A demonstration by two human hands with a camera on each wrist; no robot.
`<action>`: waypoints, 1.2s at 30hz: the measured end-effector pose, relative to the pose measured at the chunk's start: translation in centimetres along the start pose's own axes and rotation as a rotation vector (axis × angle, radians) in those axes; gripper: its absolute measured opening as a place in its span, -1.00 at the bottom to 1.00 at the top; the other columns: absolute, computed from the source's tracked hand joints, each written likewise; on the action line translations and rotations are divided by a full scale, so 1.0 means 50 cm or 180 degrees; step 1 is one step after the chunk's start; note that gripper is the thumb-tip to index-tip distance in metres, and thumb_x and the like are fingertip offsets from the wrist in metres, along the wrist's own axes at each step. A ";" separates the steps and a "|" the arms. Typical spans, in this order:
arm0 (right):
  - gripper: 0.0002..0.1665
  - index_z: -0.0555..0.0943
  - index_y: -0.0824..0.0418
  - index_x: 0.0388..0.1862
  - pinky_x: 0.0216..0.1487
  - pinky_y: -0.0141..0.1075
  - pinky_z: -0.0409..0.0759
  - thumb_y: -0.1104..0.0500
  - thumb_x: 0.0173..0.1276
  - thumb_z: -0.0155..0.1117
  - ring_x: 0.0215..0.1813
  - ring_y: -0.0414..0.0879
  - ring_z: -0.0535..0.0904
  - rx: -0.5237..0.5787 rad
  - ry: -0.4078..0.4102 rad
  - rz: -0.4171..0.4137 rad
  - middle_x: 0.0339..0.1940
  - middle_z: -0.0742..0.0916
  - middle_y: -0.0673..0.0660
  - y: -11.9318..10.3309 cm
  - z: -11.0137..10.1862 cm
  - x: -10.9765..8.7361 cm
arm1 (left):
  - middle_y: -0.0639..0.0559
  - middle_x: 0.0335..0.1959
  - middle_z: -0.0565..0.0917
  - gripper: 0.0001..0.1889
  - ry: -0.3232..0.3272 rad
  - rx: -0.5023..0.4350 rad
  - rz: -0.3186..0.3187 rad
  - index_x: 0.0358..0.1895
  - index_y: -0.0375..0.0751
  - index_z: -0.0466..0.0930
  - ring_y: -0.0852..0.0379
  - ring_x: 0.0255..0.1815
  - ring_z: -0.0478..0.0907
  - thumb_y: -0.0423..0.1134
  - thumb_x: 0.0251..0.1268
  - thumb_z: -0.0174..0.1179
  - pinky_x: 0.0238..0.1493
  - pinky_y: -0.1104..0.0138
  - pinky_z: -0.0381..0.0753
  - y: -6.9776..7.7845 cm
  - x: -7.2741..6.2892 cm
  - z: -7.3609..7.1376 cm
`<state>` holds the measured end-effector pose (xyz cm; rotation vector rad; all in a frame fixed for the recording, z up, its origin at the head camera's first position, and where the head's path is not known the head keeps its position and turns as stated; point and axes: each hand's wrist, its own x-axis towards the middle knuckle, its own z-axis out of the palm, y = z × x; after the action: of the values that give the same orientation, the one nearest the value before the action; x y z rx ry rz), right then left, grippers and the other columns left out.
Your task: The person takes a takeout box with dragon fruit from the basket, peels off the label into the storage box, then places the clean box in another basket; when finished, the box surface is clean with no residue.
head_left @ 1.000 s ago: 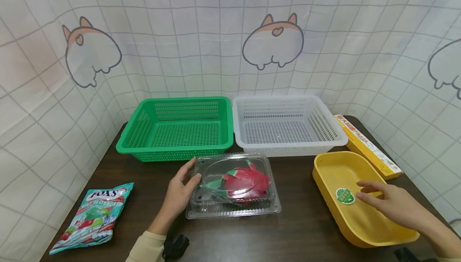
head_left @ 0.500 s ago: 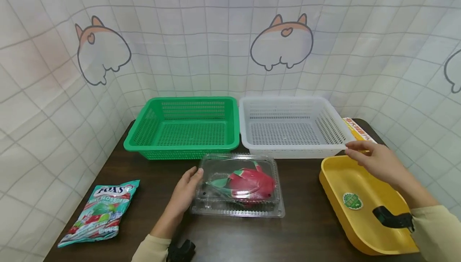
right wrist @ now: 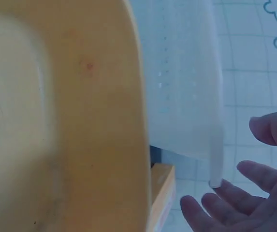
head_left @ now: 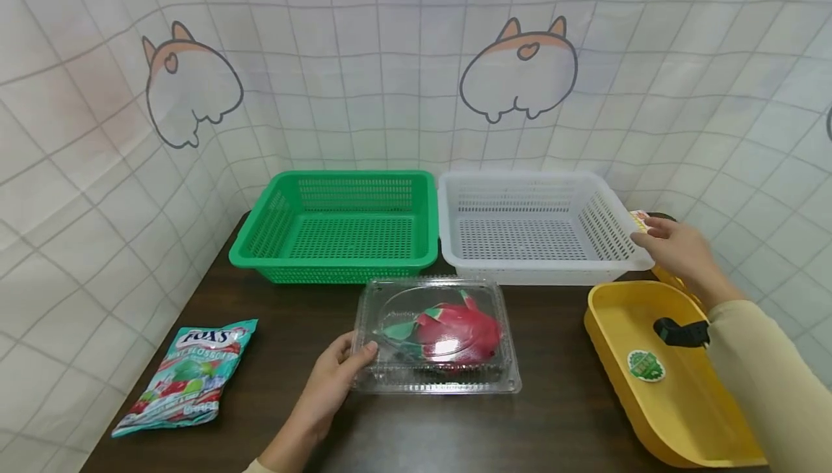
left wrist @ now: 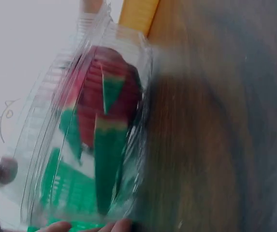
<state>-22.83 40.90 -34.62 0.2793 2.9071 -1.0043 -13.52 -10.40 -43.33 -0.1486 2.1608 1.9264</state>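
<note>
A clear plastic clamshell container (head_left: pixel 399 372) stands mid-table, with a red dragon fruit (head_left: pixel 458 332) with green leaf tips inside it. My left hand (head_left: pixel 328 383) grips the container's left edge, thumb on top and fingertips at the lower side in the left wrist view. At the right, my right hand (head_left: pixel 682 249) reaches over a long yellow and white box (head_left: pixel 640 220), most of which it hides. In the right wrist view its fingers are spread, with one fingertip right at the rim of the white basket (right wrist: pixel 186 96); that hand holds nothing.
A green basket (head_left: pixel 334 272) stands left of the white one at the back. The yellow tray (head_left: pixel 689 401) with a green sticker lies under my right forearm. A teal candy bag (head_left: pixel 188 372) rests at the left. A tiled-pattern curtain (head_left: pixel 390 61) surrounds the table.
My right hand has moved from above the yellow tray, away from me, to the long box and the white basket's corner. My left hand has shifted toward the container's lower left side, now gripping it.
</note>
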 end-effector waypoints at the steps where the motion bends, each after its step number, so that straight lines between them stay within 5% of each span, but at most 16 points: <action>1: -0.02 -0.04 0.44 0.54 0.20 0.26 0.37 -0.27 0.51 -0.15 0.27 0.47 0.26 -0.0025 -0.0058 0.0027 0.38 0.26 0.61 0.004 0.002 0.005 | -0.24 0.13 0.57 -0.33 0.0060 -0.0074 0.0034 0.42 -0.28 0.27 -0.04 0.01 0.57 0.02 0.38 0.18 -0.07 0.17 0.53 0.000 0.000 0.001; 4: 0.02 -0.11 0.47 0.53 0.20 0.24 0.38 -0.27 0.50 -0.13 0.24 0.44 0.29 -0.0078 -0.0227 0.0035 0.38 0.22 0.64 0.018 0.009 0.017 | -0.23 0.05 0.61 -0.40 0.0197 -0.0484 0.0125 0.42 -0.22 0.29 0.04 -0.15 0.62 -0.09 0.40 0.18 -0.16 0.23 0.60 0.001 -0.001 0.007; 9: 0.02 -0.14 0.53 0.51 0.11 0.22 0.43 -0.24 0.51 -0.14 0.14 0.41 0.37 -0.0241 -0.0252 -0.0053 0.34 0.23 0.69 0.035 0.015 0.020 | -0.22 0.01 0.58 -0.42 0.0243 -0.0745 0.0151 0.43 -0.20 0.27 0.10 -0.21 0.60 -0.10 0.43 0.13 -0.26 0.22 0.64 0.014 -0.008 0.017; 13: 0.01 -0.10 0.56 0.49 0.01 0.13 0.49 -0.23 0.52 -0.13 0.08 0.38 0.41 -0.0295 -0.0263 -0.0057 0.31 0.27 0.68 0.035 0.014 0.018 | -0.24 0.00 0.55 -0.46 0.0229 -0.0734 0.0153 0.40 -0.22 0.25 0.10 -0.24 0.58 -0.13 0.45 0.09 -0.31 0.21 0.65 0.020 -0.005 0.020; 20: -0.07 0.05 0.57 0.43 -0.18 -0.17 0.53 -0.20 0.52 -0.07 0.00 0.30 0.47 -0.0288 -0.0327 -0.0121 0.24 0.36 0.63 0.034 0.014 0.017 | -0.28 0.35 0.35 -0.33 0.0266 -0.0613 0.0238 0.58 0.02 0.00 0.12 -0.28 0.59 -0.12 0.49 0.03 -0.37 0.24 0.68 0.012 -0.001 0.018; 24: -0.10 0.09 0.57 0.41 -0.25 -0.27 0.55 -0.19 0.52 -0.06 -0.05 0.25 0.52 -0.0304 -0.0352 -0.0163 0.21 0.40 0.62 0.035 0.014 0.017 | -0.19 0.42 0.31 -0.41 0.0363 -0.0528 0.0281 0.54 0.13 0.14 0.05 -0.21 0.60 -0.12 0.49 0.02 -0.35 0.22 0.69 0.007 0.002 0.018; 30: -0.10 0.09 0.56 0.42 -0.24 -0.27 0.57 -0.19 0.52 -0.06 -0.03 0.25 0.53 -0.0227 -0.0422 -0.0162 0.20 0.42 0.60 0.034 0.012 0.016 | -0.16 0.29 0.46 -0.51 0.0422 -0.0580 0.0232 0.41 0.11 0.40 0.06 -0.25 0.60 -0.17 0.44 0.06 -0.39 0.20 0.68 0.007 0.004 0.017; 36: -0.09 0.09 0.54 0.42 -0.19 -0.22 0.61 -0.20 0.52 -0.05 -0.02 0.25 0.53 -0.0166 -0.0454 -0.0162 0.20 0.42 0.58 0.036 0.011 0.016 | -0.29 0.10 0.55 -0.51 0.0269 -0.0621 0.0212 0.39 0.00 0.43 0.02 -0.22 0.61 -0.17 0.42 0.09 -0.42 0.21 0.67 0.018 -0.003 0.023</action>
<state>-23.29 42.07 -36.23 0.1259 2.8192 -0.9129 -13.46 -9.18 -42.56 -0.1984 2.0494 2.2051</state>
